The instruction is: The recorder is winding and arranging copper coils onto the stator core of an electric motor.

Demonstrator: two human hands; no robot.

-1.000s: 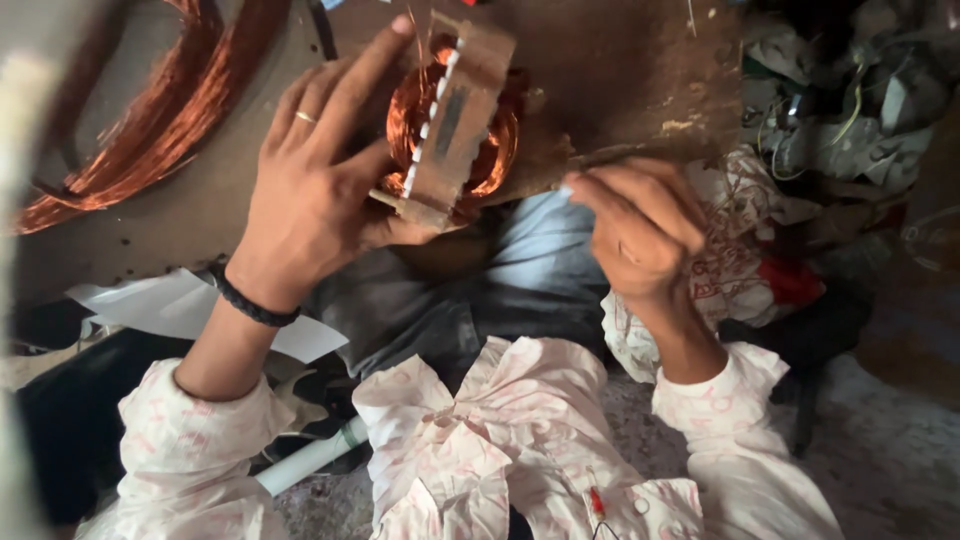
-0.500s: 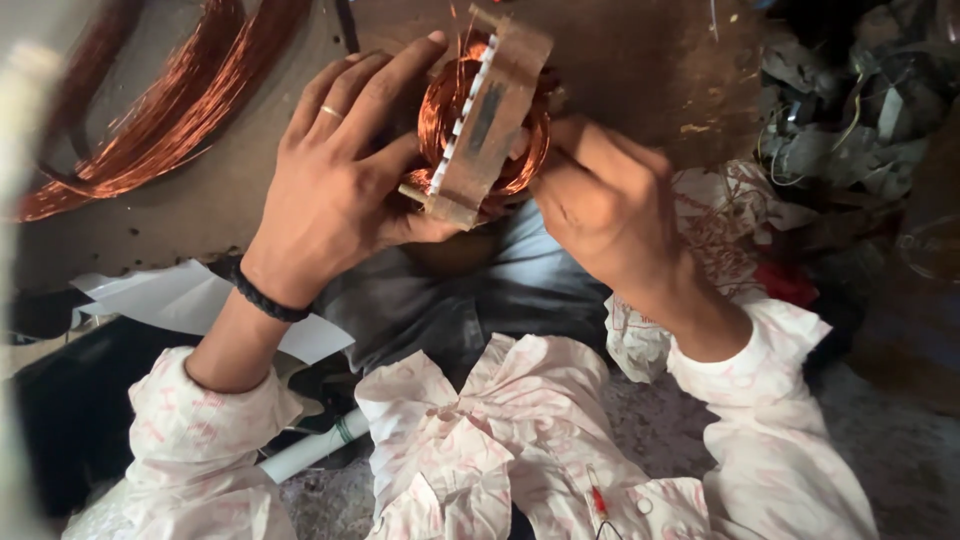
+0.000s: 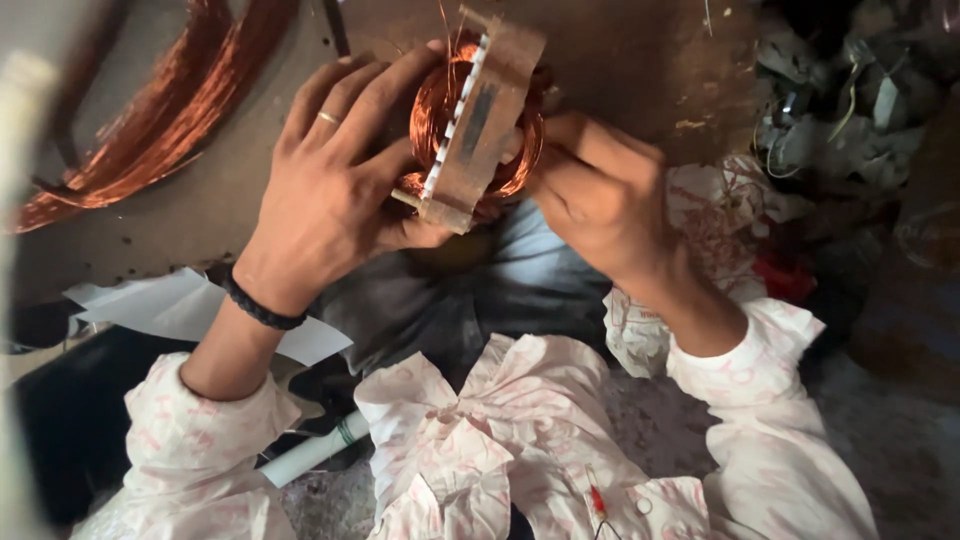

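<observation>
My left hand [image 3: 335, 195] grips a small motor stator [image 3: 478, 118], a metal core with copper wire windings and white paper slot liners, held edge-on above a brown board [image 3: 620, 50]. A ring is on one finger and a black band on the wrist. My right hand [image 3: 597, 190] presses against the stator's right side, fingers curled onto the copper winding; what its fingertips pinch is hidden behind the core.
Loops of loose copper wire [image 3: 160, 130] lie at the upper left on the board. White paper sheets [image 3: 170, 300] and a white tube [image 3: 315, 450] lie lower left. A heap of scrap parts and wires [image 3: 840, 100] fills the upper right.
My right hand moved left from apart to against the stator's right side. My left hand turned the stator slightly and lifted it a little.
</observation>
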